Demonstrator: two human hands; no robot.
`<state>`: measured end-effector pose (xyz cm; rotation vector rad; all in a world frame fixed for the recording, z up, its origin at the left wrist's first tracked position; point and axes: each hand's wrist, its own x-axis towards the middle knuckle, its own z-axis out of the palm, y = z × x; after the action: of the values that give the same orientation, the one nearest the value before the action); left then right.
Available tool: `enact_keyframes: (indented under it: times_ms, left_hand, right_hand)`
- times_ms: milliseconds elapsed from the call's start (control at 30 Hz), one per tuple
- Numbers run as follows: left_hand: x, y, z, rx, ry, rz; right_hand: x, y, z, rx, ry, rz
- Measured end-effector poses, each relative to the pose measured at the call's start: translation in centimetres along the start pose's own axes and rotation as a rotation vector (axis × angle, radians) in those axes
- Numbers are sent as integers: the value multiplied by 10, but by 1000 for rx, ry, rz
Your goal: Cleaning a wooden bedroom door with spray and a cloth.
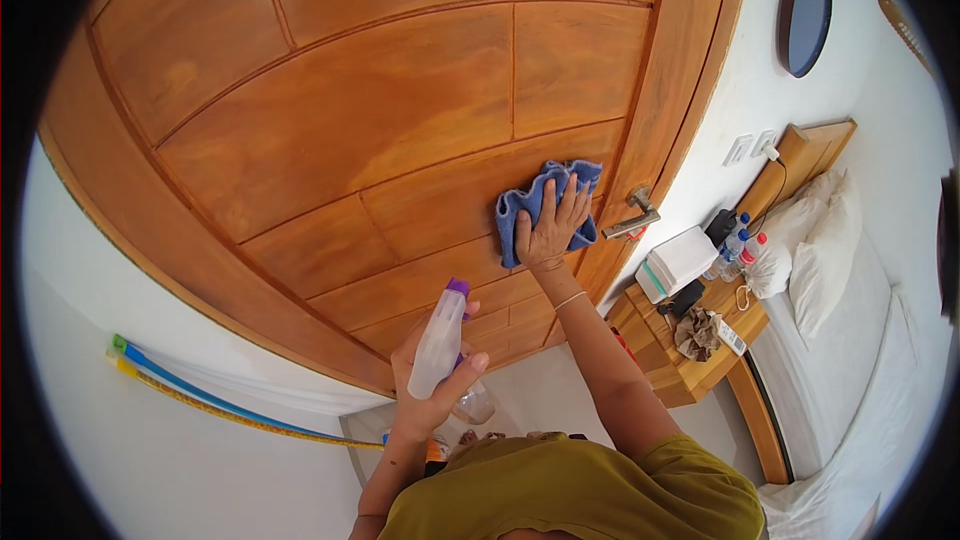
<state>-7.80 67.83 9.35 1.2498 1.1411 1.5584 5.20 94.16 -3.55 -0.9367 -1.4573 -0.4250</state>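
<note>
My right hand (551, 231) lies spread on a crumpled blue cloth (512, 229) and presses it flat against a wooden door (420, 127), left of the metal door handle (632, 219). Lower down, my left hand (431, 375) grips a translucent spray bottle (439, 337) with a purple top; its fingers wrap behind the bottle and are partly hidden. Another clear bottle (474, 403), or part of one, shows just below that hand. A faint darker patch runs across the door's panels.
A wooden bedside table (652, 352) on the right holds a white box (679, 259), several plastic bottles, crumpled brown paper (697, 334) and a white remote control (731, 336). Beyond it is a bed (825, 345). Blue and yellow poles (225, 397) lean at the left wall. A round mirror (806, 15) hangs upper right.
</note>
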Motion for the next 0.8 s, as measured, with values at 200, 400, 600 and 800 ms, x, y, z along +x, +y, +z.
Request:
enact_keyframes:
  times_ms: [200,400,600,800]
  left_hand:
    - [-18,-4,22,20,5,-12]
    - [-40,-9,19,72,27,-1]
    - [-48,-12,-4,59,99,-13]
    - [-49,-11,-23,50,160,-10]
  right_hand:
    - [58,-9,-16,15,-15,151]
    - [151,-21,-23,19,120,145]
    - [43,-36,-2,40,42,41]
    - [-87,-2,9,-3,-215,-384]
